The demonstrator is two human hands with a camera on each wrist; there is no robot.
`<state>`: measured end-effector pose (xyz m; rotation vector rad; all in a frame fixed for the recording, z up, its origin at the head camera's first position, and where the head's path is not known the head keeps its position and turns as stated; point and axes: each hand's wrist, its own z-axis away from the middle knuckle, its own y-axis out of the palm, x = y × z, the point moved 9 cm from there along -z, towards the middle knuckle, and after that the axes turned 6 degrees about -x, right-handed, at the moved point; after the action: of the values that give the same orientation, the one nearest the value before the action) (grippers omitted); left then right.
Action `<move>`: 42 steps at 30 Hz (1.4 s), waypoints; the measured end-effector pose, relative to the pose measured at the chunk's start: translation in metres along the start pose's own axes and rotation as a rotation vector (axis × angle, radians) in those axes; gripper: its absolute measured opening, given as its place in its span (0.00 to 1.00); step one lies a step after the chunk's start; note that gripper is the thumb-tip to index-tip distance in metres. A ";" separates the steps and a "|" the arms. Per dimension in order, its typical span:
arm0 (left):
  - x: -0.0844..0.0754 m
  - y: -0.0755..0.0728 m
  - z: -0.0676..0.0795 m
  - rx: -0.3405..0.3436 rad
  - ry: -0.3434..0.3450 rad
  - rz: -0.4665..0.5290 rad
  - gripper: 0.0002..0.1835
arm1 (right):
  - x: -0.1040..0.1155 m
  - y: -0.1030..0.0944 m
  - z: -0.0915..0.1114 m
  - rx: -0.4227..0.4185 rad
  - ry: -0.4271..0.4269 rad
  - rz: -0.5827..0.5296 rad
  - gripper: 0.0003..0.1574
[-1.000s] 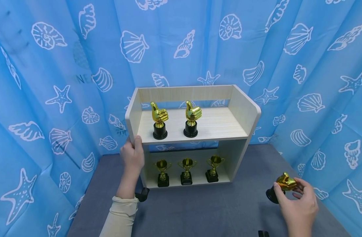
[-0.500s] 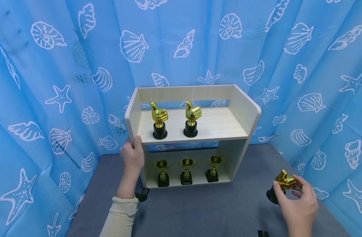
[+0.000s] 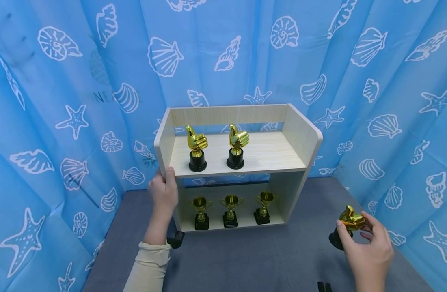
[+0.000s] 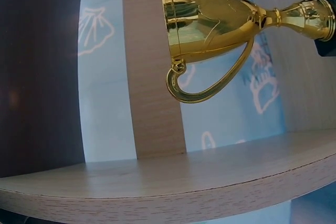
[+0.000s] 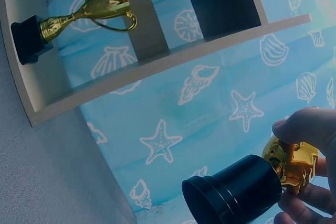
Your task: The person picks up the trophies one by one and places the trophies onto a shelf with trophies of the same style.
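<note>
My right hand [image 3: 371, 249] holds a gold thumbs-up trophy [image 3: 353, 219] by its gold part, thumb on one side and fingers on the other. The trophy is tilted, its black round base [image 5: 236, 188] pointing away from the palm in the right wrist view. At the left of a two-tier pale wooden shelf [image 3: 271, 152], my left hand [image 3: 164, 191] grips the side panel, thumb on the front edge and the other fingers mostly hidden. Two matching thumbs-up trophies, a left one [image 3: 197, 148] and a middle one [image 3: 236, 147], stand upright on the upper tier.
Three gold cup trophies stand on the lower tier: a left cup [image 3: 200, 213], a middle cup [image 3: 230, 211] and a right cup [image 3: 263, 207]. Grey cloth [image 3: 245, 259] covers the table. A blue seashell curtain [image 3: 216, 52] hangs behind and at both sides.
The thumbs-up trophy in my right hand has risen slightly and tipped a little more upright. My left hand has stayed on the shelf panel.
</note>
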<state>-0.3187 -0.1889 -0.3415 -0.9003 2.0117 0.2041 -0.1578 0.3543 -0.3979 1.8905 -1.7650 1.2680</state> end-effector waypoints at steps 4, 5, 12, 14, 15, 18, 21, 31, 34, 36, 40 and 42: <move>0.000 0.000 0.000 -0.004 0.002 -0.007 0.20 | 0.003 0.000 0.001 0.001 0.006 -0.017 0.42; 0.000 0.000 0.000 -0.006 0.002 -0.008 0.20 | 0.003 0.000 0.001 -0.001 0.004 -0.021 0.42; 0.001 -0.001 0.001 -0.008 0.000 -0.001 0.20 | 0.009 -0.001 0.001 -0.014 -0.016 -0.040 0.42; 0.001 -0.001 0.001 -0.010 0.003 -0.006 0.21 | 0.011 -0.001 0.001 -0.015 -0.018 -0.042 0.42; 0.000 -0.001 0.001 -0.011 0.003 -0.009 0.21 | 0.011 -0.001 0.001 -0.016 -0.020 -0.044 0.41; 0.000 -0.001 0.001 -0.012 0.004 -0.020 0.21 | 0.013 -0.001 0.001 -0.020 -0.029 -0.051 0.41; 0.000 -0.001 0.000 -0.011 0.005 -0.021 0.21 | 0.014 -0.001 0.000 -0.023 -0.034 -0.058 0.42; 0.001 -0.001 0.001 -0.011 0.007 -0.015 0.21 | 0.018 0.000 -0.001 -0.023 -0.030 -0.049 0.42; 0.002 -0.001 0.001 -0.009 0.003 -0.022 0.22 | 0.020 0.000 -0.001 -0.022 -0.034 -0.055 0.42; 0.001 -0.001 0.000 -0.008 0.005 -0.022 0.21 | 0.021 0.000 -0.001 -0.020 -0.037 -0.061 0.41; 0.001 -0.001 0.000 -0.007 0.013 -0.021 0.22 | 0.025 0.001 0.000 -0.013 -0.029 -0.066 0.41; 0.001 0.000 0.000 -0.008 0.017 -0.021 0.21 | 0.027 0.001 0.000 -0.008 -0.033 -0.072 0.41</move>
<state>-0.3189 -0.1897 -0.3423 -0.9304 2.0179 0.1937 -0.1619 0.3356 -0.3785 1.9632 -1.6988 1.2088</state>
